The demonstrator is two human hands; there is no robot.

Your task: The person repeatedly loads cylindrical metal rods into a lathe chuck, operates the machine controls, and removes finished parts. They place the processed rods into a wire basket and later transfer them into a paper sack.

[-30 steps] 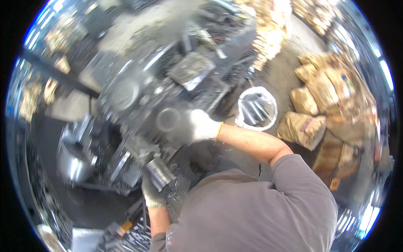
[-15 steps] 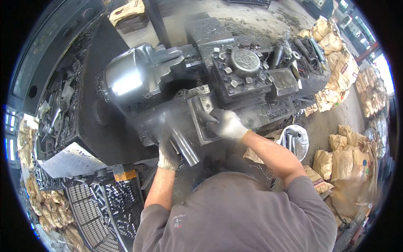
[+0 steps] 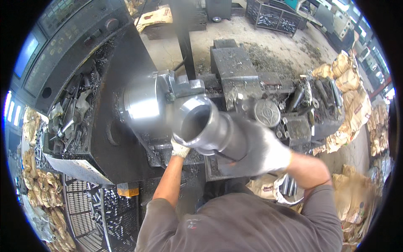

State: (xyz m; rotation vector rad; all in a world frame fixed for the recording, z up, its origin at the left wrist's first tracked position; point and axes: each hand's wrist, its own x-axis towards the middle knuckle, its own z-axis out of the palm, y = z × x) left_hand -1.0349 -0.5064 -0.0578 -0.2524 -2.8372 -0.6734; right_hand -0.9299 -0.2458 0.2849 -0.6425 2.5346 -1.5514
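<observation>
Holding a heavy grey metal pipe fitting [image 3: 210,126] in mid-frame, the person has the right hand [image 3: 262,147], in a pale work glove, wrapped tight around its thick rear end, fingers curled closed on the metal. The left hand [image 3: 180,148], also gloved, sits under the flared open mouth of the fitting, propping it from below; how far its fingers close I cannot tell, since the fitting hides them. The open mouth tilts up and to the left, just in front of the shiny round chuck [image 3: 145,105] of the lathe [image 3: 121,138], whose clamping jaws stand close beside the part. The picture is blurred there, so contact with the chuck is unclear. To do this well, I would judge that the part should be kept level and square to the chuck face, with fingers clear of the jaws. Further back, right of centre, stands the tool block [image 3: 235,71], and a control panel [image 3: 54,33] fills the upper left.
</observation>
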